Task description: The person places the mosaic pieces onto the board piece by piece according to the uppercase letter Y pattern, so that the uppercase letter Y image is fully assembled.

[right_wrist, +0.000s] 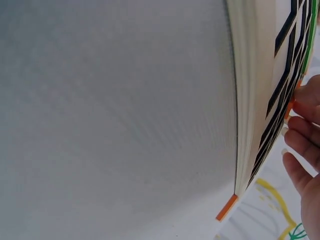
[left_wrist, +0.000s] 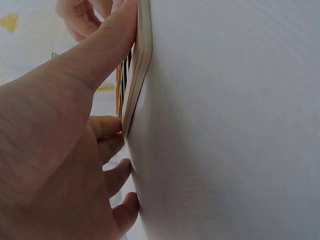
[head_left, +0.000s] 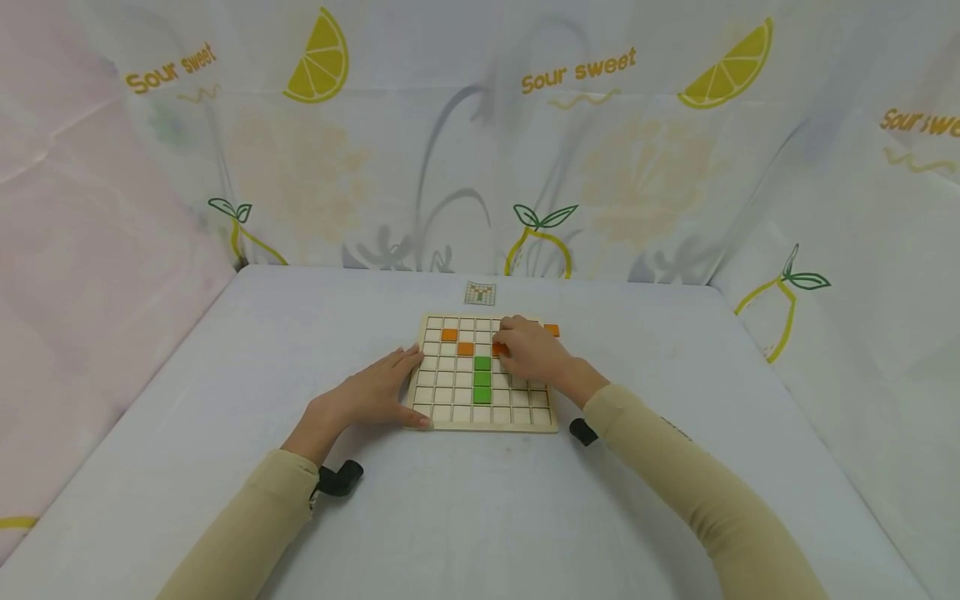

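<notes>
A square wooden grid board (head_left: 442, 414) lies on the table. On it, in a column, sit several green tiles (head_left: 482, 378). Two orange tiles (head_left: 449, 335) step diagonally toward that column from the upper left. My left hand (head_left: 367, 392) rests spread at the board's left side, thumb on the front-left corner and fingers along the edge; the left wrist view shows the thumb (left_wrist: 107, 45) against the board. My right hand (head_left: 534, 350) is over the board's right half, pinching an orange tile (head_left: 499, 350) at its surface. In the right wrist view this tile (right_wrist: 291, 106) is partly covered by fingertips.
Another orange tile (head_left: 552, 330) lies by the board's far right corner, partly behind the right hand. A small pattern card (head_left: 480, 293) lies beyond the board. White cloth covers the table (head_left: 465, 517), and printed fabric walls (head_left: 480, 150) enclose the back and sides.
</notes>
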Tool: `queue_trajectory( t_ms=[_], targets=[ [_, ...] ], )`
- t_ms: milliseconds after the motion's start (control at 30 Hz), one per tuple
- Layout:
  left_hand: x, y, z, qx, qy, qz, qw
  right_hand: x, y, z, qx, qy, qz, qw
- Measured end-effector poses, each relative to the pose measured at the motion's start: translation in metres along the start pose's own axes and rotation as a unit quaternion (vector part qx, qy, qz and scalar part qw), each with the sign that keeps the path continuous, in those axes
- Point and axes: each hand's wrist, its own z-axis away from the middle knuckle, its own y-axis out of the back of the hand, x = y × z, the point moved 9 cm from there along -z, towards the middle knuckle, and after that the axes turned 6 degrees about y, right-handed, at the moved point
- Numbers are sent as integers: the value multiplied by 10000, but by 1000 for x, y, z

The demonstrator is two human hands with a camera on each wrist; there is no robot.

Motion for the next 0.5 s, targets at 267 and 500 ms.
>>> queue_trajectory(
  t_ms=[267, 500],
  targets=[
    [2, 1, 1, -21, 19, 1, 10000, 0, 1, 1, -6, -23, -45, 10000],
    [2, 1, 2, -24, 29, 7, 10000, 0, 4, 4, 56, 52, -24, 10000]
  ],
)
